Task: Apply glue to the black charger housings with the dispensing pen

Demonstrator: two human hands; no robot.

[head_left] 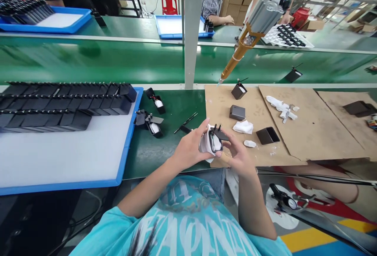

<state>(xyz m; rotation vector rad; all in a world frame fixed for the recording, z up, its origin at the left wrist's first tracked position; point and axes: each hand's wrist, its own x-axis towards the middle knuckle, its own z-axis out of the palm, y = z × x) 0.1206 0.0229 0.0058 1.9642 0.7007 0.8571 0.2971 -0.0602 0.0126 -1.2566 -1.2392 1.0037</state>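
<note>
Above the near edge of the green bench, a small black plastic housing [219, 133] with a white insert and two dark prongs is held between both hands. My left hand [188, 148] closes around its left side, with white cloth [205, 143] bunched against it. On the other side, my right hand [240, 154] grips the housing by its right edge and dark flap. Black tweezers [186, 122] lie just beyond my left hand. Close to my right hand are an open black box [267, 135], a crumpled white cloth [243, 127] and a small white piece [250, 143].
At left, a blue-rimmed tray [125, 158] bears rows of black boxes [73, 120]. Opened units [151, 124] lie beside it. A gold-coloured nozzle [235, 57] hangs over cardboard [318, 138] on the right. Across the green conveyor [118, 59], other people work at trays.
</note>
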